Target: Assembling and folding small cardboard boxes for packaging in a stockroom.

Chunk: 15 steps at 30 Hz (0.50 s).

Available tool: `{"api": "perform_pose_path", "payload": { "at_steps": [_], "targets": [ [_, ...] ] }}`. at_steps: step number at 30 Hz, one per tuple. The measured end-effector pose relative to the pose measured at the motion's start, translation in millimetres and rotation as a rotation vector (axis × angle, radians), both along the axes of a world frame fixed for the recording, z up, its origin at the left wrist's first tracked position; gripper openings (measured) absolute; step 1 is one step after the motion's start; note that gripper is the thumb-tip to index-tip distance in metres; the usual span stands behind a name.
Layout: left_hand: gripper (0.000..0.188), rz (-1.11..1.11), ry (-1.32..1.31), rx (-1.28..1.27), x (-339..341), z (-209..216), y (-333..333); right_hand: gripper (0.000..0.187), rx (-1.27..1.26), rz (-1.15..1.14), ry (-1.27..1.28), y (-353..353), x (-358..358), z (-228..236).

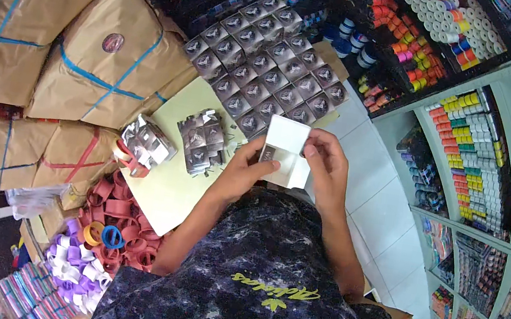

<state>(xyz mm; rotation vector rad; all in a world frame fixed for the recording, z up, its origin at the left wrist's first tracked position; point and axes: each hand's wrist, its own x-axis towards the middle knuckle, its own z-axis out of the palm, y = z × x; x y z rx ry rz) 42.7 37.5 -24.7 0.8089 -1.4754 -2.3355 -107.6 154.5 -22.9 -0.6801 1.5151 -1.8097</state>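
Close in front of my body I hold a small carton [290, 133], white inside, with its flaps standing up and a dark printed patch near my left thumb. My left hand [244, 170] grips its left side, the thumb pressing on the near part. The fingers of my right hand [329, 168] are closed on its right edge and side flap. Left of my hands, a stack of flat dark printed cartons [202, 140] lies on a pale yellow board [158, 201]. Beyond the carton stand many closed printed boxes [263, 70] in rows.
A pile of silvery printed pieces [150, 141] and a red tape dispenser [136, 168] sit at the board's left. Brown wrapped parcels [105, 52] are stacked at far left, above red rings [127, 212] and purple-white rings [74, 271]. Shelves of spools [470, 153] line the right.
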Motion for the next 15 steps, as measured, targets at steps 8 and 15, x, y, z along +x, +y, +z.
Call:
{"api": "perform_pose_path", "payload": {
  "at_steps": [8, 15],
  "targets": [
    [0.043, 0.167, -0.031, -0.101, 1.7, 6.0, -14.0, 0.037, 0.059, 0.084, -0.139, -11.4, 8.8, 1.3],
    [0.046, 0.238, -0.022, -0.249, 3.8, 0.2, -16.9, 0.032, 0.049, 0.025, 0.292, -27.9, 17.9, 8.4]
  ]
}}
